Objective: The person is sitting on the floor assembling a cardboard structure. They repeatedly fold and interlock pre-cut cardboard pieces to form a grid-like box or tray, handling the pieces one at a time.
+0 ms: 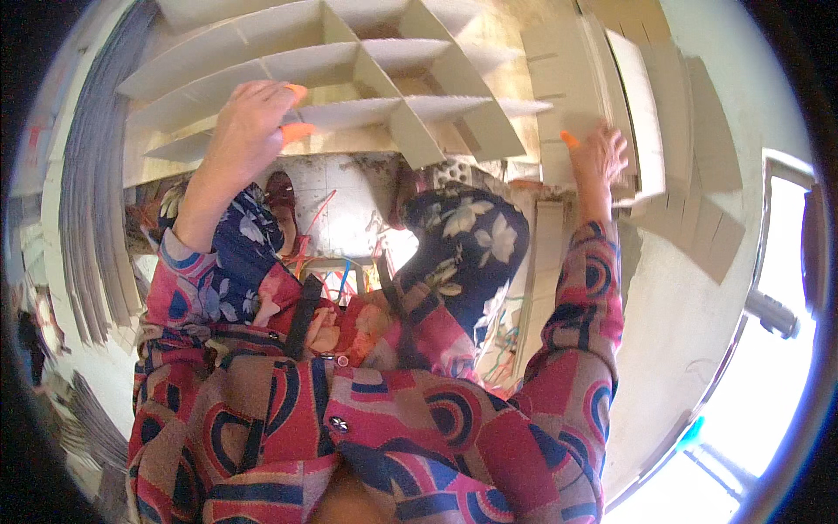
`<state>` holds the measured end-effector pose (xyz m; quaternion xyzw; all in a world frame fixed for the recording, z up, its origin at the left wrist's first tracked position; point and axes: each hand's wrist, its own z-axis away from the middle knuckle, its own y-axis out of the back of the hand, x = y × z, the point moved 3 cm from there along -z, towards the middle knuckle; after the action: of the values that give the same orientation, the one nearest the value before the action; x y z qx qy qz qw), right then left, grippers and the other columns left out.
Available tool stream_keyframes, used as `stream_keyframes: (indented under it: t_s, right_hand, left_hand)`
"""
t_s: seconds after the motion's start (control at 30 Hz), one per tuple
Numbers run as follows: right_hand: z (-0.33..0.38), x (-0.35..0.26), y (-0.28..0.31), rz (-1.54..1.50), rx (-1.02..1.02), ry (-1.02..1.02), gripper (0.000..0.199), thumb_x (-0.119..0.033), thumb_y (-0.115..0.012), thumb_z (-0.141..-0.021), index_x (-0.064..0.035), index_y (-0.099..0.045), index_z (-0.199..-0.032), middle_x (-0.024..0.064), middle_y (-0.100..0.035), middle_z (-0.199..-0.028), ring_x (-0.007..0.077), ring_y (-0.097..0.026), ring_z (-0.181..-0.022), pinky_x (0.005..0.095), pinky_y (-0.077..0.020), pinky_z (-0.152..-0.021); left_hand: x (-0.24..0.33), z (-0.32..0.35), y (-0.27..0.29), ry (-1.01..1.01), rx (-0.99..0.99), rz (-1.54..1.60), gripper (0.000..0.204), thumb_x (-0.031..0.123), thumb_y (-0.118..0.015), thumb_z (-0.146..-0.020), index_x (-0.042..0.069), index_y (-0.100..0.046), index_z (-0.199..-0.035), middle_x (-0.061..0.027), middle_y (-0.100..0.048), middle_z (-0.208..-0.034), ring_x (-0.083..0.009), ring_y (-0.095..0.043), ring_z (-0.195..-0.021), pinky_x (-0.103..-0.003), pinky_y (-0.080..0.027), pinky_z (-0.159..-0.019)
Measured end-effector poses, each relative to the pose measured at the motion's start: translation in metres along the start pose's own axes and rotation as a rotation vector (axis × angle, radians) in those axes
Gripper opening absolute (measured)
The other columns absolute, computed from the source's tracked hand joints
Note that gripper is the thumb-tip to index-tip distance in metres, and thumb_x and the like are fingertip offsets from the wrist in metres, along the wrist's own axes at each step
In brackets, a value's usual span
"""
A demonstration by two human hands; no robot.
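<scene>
A grid of interlocking grey-white cardboard dividers (362,74) stands at the top middle, its strips crossing to form cells. My left hand (249,127) is at its near left side, thumb and forefinger apart in orange finger covers. No strip shows pinched between those fingertips; whether they touch the grid cannot be told. Over at the right, my right hand (600,157) has its fingers spread, with an orange cover on the thumb. It is over or against flat cardboard strips (559,83) and appears to hold nothing.
A tall stack of grey cardboard strips (92,192) lines the left side. More slotted cardboard pieces (698,166) lie to the right of my right hand. Below the worktop are my knees, a perforated block (451,175) and tangled coloured cords (319,231).
</scene>
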<state>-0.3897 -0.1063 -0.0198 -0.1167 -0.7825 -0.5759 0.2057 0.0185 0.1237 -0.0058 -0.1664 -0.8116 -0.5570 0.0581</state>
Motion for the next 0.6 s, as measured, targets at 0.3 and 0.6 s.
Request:
stream_keyframes:
  t_s: [0.3, 0.6]
  right_hand:
    - [-0.039, 0.030, -0.021, -0.343, -0.077, 0.080, 0.039, -0.028, -0.066, -0.081, -0.0041, -0.047, -0.104, 0.0181, -0.063, -0.093, 0.0350, -0.061, -0.094, 0.0455, -0.0487, -0.077]
    - [-0.011, 0.015, 0.129, -0.990, 0.738, -0.102, 0.043, -0.032, -0.074, -0.078, -0.0013, -0.058, -0.103, 0.0112, -0.063, -0.088, 0.0255, -0.060, -0.074, 0.0365, -0.0487, -0.065]
  left_hand:
    - [-0.018, 0.002, -0.014, 0.109, -0.097, -0.087, 0.035, 0.016, -0.076, -0.068, 0.004, -0.065, -0.098, -0.0114, -0.066, -0.100, -0.0286, -0.061, -0.094, -0.036, -0.047, -0.082]
    - [-0.024, 0.022, 0.002, 0.069, 0.045, -0.110, 0.038, 0.025, -0.076, -0.068, 0.005, -0.064, -0.098, -0.0114, -0.066, -0.095, -0.0289, -0.061, -0.092, -0.038, -0.045, -0.081]
